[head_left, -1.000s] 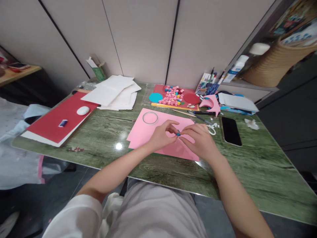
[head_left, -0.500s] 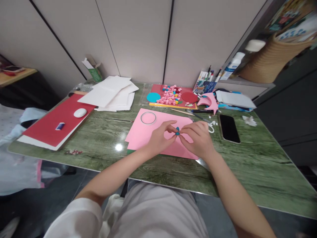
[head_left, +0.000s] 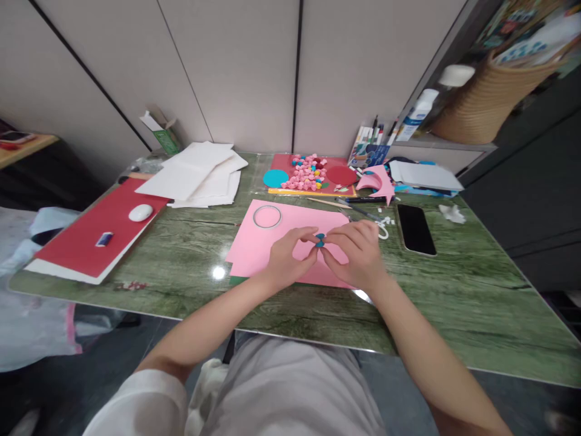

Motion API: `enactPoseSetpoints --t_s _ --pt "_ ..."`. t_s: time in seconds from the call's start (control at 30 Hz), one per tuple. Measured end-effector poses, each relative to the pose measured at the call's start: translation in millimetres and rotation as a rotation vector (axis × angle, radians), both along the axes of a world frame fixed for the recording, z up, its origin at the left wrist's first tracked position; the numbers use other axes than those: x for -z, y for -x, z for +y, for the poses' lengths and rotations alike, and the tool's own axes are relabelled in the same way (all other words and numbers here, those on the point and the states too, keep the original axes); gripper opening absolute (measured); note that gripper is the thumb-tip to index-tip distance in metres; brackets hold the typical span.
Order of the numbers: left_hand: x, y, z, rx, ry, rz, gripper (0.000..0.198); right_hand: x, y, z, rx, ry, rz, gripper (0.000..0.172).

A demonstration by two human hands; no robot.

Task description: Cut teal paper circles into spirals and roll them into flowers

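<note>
Between the fingertips of both hands is a small blue piece (head_left: 320, 240), perhaps folded paper; its exact kind is too small to tell. My left hand (head_left: 290, 257) pinches it from the left, and my right hand (head_left: 356, 251) pinches it from the right. Both hands hover over pink paper sheets (head_left: 247, 242) on the table. A thin ring (head_left: 267, 217) lies on the pink paper, left of my hands. Beyond them, a pile of small pink, blue and yellow pieces (head_left: 306, 175) rests on a red sheet, between a blue disc (head_left: 276, 178) and a red disc (head_left: 341, 175).
A phone (head_left: 416, 229) lies right of my hands. Pens and a pink cutout (head_left: 380, 181) are behind it. White sheets (head_left: 195, 172) are stacked at the back left. A red sheet (head_left: 95, 227) carries a white oval object (head_left: 140, 212). A woven basket (head_left: 485, 103) stands on the right shelf.
The view has shifted slightly, moving most things a little to the left. Both hands still pinch the blue piece, which appears turned and wider between the fingertips.
</note>
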State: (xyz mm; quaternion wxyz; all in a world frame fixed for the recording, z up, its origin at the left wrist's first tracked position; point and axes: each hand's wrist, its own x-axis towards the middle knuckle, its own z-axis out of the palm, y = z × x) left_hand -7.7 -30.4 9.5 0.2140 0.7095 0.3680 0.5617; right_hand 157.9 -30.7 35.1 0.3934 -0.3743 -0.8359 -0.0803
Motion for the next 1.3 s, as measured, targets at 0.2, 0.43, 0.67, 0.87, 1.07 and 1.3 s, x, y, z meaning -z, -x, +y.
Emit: enactPoseSetpoints --t_s 0.2,0.43,0.67,0.87,1.07,1.3 --pt "-0.7 0.8 3.3 -0.055 -0.145 0.122 0.04 0.0 2.2 0.2 0.056 -0.135 -0.119 0.014" --pt "-3.9 -2.1 5.2 0.189 0.13 -0.247 0.047 0.4 -2.5 3.4 0.048 -0.171 -0.055 0.014" --pt "-4.0 -1.4 10.9 0.427 0.519 -0.558 0.046 1.8 -5.5 5.8 0.041 -0.173 -0.047 0.014" --pt "-1.3 -1.9 14.7 0.441 0.714 -0.645 0.043 4.6 -6.1 7.5 0.017 -0.174 -0.054 0.015" --pt "-4.2 -2.3 16.9 0.471 0.858 -0.71 0.042 5.6 -5.9 8.0 0.011 -0.188 -0.051 0.015" --pt "-5.8 -2.4 17.0 0.505 0.941 -0.779 0.044 9.0 -4.5 7.3 0.044 -0.17 -0.042 0.013"
